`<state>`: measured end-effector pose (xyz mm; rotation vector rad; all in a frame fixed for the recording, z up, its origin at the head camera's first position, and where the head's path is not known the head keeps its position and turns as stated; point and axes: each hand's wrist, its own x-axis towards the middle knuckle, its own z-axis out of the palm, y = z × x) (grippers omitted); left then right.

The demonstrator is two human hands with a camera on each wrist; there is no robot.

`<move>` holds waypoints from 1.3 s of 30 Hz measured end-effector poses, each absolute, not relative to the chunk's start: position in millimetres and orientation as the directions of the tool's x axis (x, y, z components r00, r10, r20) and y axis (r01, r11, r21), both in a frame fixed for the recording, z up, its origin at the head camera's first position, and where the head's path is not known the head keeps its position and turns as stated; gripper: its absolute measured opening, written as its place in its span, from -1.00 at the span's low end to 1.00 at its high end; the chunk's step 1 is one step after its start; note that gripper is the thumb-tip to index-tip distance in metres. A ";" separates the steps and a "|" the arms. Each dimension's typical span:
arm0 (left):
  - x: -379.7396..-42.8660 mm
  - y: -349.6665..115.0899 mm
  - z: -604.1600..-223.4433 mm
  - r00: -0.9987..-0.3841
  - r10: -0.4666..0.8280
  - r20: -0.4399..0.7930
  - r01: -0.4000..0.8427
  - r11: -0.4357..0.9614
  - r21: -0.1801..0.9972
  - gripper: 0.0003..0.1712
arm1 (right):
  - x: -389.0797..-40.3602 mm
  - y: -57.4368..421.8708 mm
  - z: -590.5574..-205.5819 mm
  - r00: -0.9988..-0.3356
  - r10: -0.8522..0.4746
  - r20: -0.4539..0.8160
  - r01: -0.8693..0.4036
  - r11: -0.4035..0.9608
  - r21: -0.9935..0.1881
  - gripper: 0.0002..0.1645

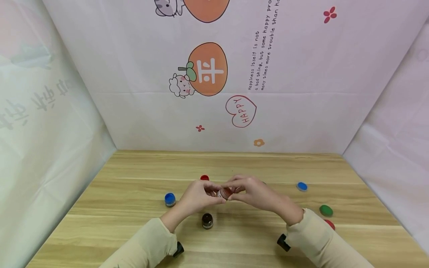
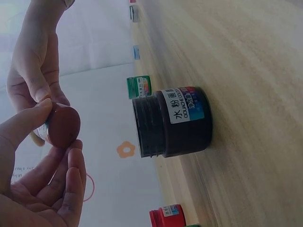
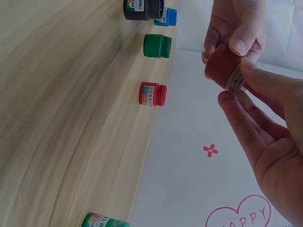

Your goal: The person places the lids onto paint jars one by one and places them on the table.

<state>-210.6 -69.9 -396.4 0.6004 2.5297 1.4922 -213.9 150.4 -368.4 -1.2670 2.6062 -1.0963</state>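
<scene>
A small jar of brown paint (image 1: 224, 193) is tilted between both hands in front of me, above the table. My left hand (image 1: 197, 196) grips it from the left, thumb on its side. From the right, my right hand (image 1: 256, 192) pinches its other end with thumb and fingers. The right wrist view shows the brown jar (image 3: 223, 67) with a pale, see-through band at the end by the right fingertips. Below the hands a black paint jar (image 2: 177, 122) stands upright, its threaded neck uncovered. Left of the left hand stands a blue jar (image 1: 169, 200).
A red jar (image 3: 153, 94) and a green jar (image 3: 157, 46) stand further back, and another green jar (image 3: 105, 221) is off to the right. Loose blue (image 1: 302, 186), green (image 1: 326, 210) and red (image 1: 330, 224) lids lie on the right. A printed cloth (image 1: 295, 111) hangs behind the table.
</scene>
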 end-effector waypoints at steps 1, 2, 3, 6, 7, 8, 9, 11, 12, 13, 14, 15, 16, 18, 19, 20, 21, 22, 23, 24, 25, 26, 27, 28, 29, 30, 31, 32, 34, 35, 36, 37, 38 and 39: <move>-210.5 -69.9 -396.4 -0.911 0.404 0.078 0.264 0.430 0.864 -0.59 | -213.9 150.2 -368.4 -0.668 -0.701 0.250 -0.669 0.419 -0.614 -0.56; -210.4 -69.9 -396.3 -0.913 0.400 0.080 0.264 0.430 0.863 -0.59 | -213.9 150.0 -368.4 -0.671 -0.698 0.250 -0.668 0.423 -0.612 -0.55; -210.2 -69.9 -396.3 -0.914 0.397 0.081 0.264 0.431 0.863 -0.59 | -213.8 149.7 -368.3 -0.673 -0.697 0.248 -0.667 0.428 -0.610 -0.55; -210.1 -70.0 -396.3 -0.916 0.392 0.086 0.265 0.429 0.864 -0.62 | -213.1 149.0 -366.8 -0.676 -0.695 0.243 -0.668 0.440 -0.600 -0.55; -210.2 -70.1 -396.5 -0.916 0.391 0.088 0.266 0.428 0.864 -0.62 | -212.9 149.0 -366.1 -0.675 -0.697 0.242 -0.669 0.442 -0.597 -0.55; -210.1 -70.0 -396.5 -0.916 0.391 0.087 0.264 0.427 0.865 -0.62 | -212.9 148.9 -365.4 -0.674 -0.698 0.241 -0.671 0.444 -0.593 -0.54; -210.2 -70.0 -396.6 -0.916 0.392 0.088 0.265 0.426 0.865 -0.62 | -212.8 148.9 -364.5 -0.673 -0.701 0.238 -0.673 0.446 -0.590 -0.54; -210.3 -69.9 -396.8 -0.914 0.396 0.090 0.270 0.425 0.864 -0.62 | -212.9 149.1 -363.0 -0.667 -0.707 0.236 -0.679 0.446 -0.584 -0.54; -210.3 -69.8 -396.7 -0.913 0.398 0.091 0.272 0.427 0.862 -0.62 | -213.1 149.2 -362.3 -0.662 -0.711 0.237 -0.686 0.446 -0.575 -0.54; -210.3 -69.7 -396.6 -0.911 0.403 0.092 0.275 0.425 0.862 -0.61 | -213.2 149.3 -361.6 -0.656 -0.716 0.239 -0.693 0.447 -0.566 -0.54; -210.3 -69.6 -396.4 -0.908 0.408 0.094 0.279 0.424 0.862 -0.61 | -213.2 149.3 -360.8 -0.650 -0.720 0.242 -0.702 0.447 -0.555 -0.53; -210.4 -69.6 -396.2 -0.906 0.414 0.095 0.283 0.423 0.861 -0.60 | -213.1 149.3 -360.0 -0.644 -0.724 0.246 -0.710 0.447 -0.544 -0.53; -210.4 -69.5 -396.0 -0.903 0.419 0.096 0.288 0.423 0.859 -0.60 | -212.9 149.2 -359.2 -0.638 -0.728 0.251 -0.719 0.446 -0.533 -0.53; -210.4 -69.5 -395.3 -0.898 0.429 0.095 0.291 0.421 0.859 -0.59 | -212.6 149.3 -357.8 -0.625 -0.736 0.259 -0.736 0.444 -0.512 -0.52; -210.4 -69.6 -395.3 -0.897 0.433 0.093 0.291 0.417 0.861 -0.58 | -212.4 149.3 -357.1 -0.621 -0.740 0.260 -0.740 0.442 -0.508 -0.51; -210.2 -69.8 -395.0 -0.895 0.437 0.092 0.291 0.415 0.862 -0.58 | -212.1 149.5 -356.4 -0.617 -0.743 0.261 -0.743 0.440 -0.504 -0.51; -210.2 -70.3 -395.1 -0.894 0.438 0.089 0.289 0.413 0.864 -0.57 | -212.1 149.8 -355.7 -0.614 -0.745 0.262 -0.747 0.440 -0.499 -0.51; -210.1 -70.8 -395.0 -0.894 0.439 0.086 0.285 0.411 0.866 -0.57 | -211.9 150.1 -355.0 -0.611 -0.747 0.263 -0.750 0.440 -0.495 -0.51; -209.7 -71.7 -394.8 -0.896 0.438 0.081 0.278 0.408 0.870 -0.56 | -212.0 150.6 -354.5 -0.609 -0.747 0.265 -0.753 0.439 -0.490 -0.52; -209.6 -72.8 -394.8 -0.897 0.436 0.078 0.273 0.405 0.872 -0.56 | -212.0 151.0 -353.7 -0.607 -0.748 0.268 -0.756 0.440 -0.485 -0.54; -209.3 -74.2 -394.6 -0.897 0.435 0.078 0.271 0.404 0.874 -0.55 | -212.0 151.6 -352.9 -0.605 -0.749 0.271 -0.759 0.440 -0.480 -0.55; -209.2 -75.8 -394.4 -0.898 0.434 0.079 0.271 0.402 0.875 -0.55 | -212.0 152.4 -352.1 -0.605 -0.748 0.272 -0.761 0.444 -0.473 -0.56; -209.2 -77.4 -394.1 -0.898 0.432 0.082 0.272 0.400 0.875 -0.55 | -212.1 153.1 -351.4 -0.607 -0.747 0.271 -0.762 0.448 -0.468 -0.57; -209.5 -79.2 -393.8 -0.898 0.431 0.090 0.278 0.396 0.875 -0.56 | -212.1 154.0 -350.6 -0.608 -0.746 0.271 -0.760 0.450 -0.468 -0.58; -209.6 -81.2 -393.3 -0.898 0.429 0.094 0.280 0.394 0.875 -0.57 | -212.2 154.9 -349.9 -0.611 -0.745 0.269 -0.757 0.450 -0.473 -0.59; -209.9 -83.1 -392.9 -0.899 0.426 0.101 0.285 0.394 0.874 -0.58 | -212.2 155.8 -349.2 -0.615 -0.742 0.266 -0.755 0.456 -0.471 -0.60; -210.2 -85.1 -392.3 -0.902 0.419 0.104 0.284 0.394 0.874 -0.60 | -212.3 156.8 -348.8 -0.619 -0.740 0.262 -0.750 0.458 -0.477 -0.60; -210.3 -87.1 -391.7 -0.906 0.410 0.106 0.282 0.396 0.874 -0.62 | -212.6 157.8 -348.4 -0.624 -0.738 0.259 -0.746 0.462 -0.480 -0.61; -210.0 -91.8 -390.1 -0.915 0.389 0.108 0.275 0.404 0.873 -0.66 | -213.0 159.8 -347.7 -0.630 -0.733 0.257 -0.740 0.466 -0.486 -0.61; -209.5 -94.3 -389.1 -0.921 0.375 0.105 0.267 0.412 0.871 -0.68 | -213.2 160.9 -347.5 -0.635 -0.729 0.255 -0.736 0.470 -0.487 -0.61; -209.5 -97.1 -389.0 -0.926 0.362 0.105 0.263 0.420 0.869 -0.68 | -213.3 162.0 -347.3 -0.640 -0.726 0.252 -0.733 0.478 -0.484 -0.61; -209.3 -99.5 -388.2 -0.930 0.351 0.106 0.259 0.425 0.867 -0.69 | -213.2 163.2 -347.0 -0.646 -0.723 0.246 -0.726 0.483 -0.490 -0.61; -209.3 -102.1 -387.9 -0.933 0.343 0.109 0.259 0.430 0.865 -0.70 | -213.2 164.6 -346.9 -0.653 -0.718 0.239 -0.721 0.493 -0.488 -0.61; -209.5 -104.7 -387.6 -0.936 0.333 0.112 0.258 0.436 0.862 -0.71 | -213.2 166.0 -347.1 -0.659 -0.715 0.232 -0.715 0.500 -0.489 -0.61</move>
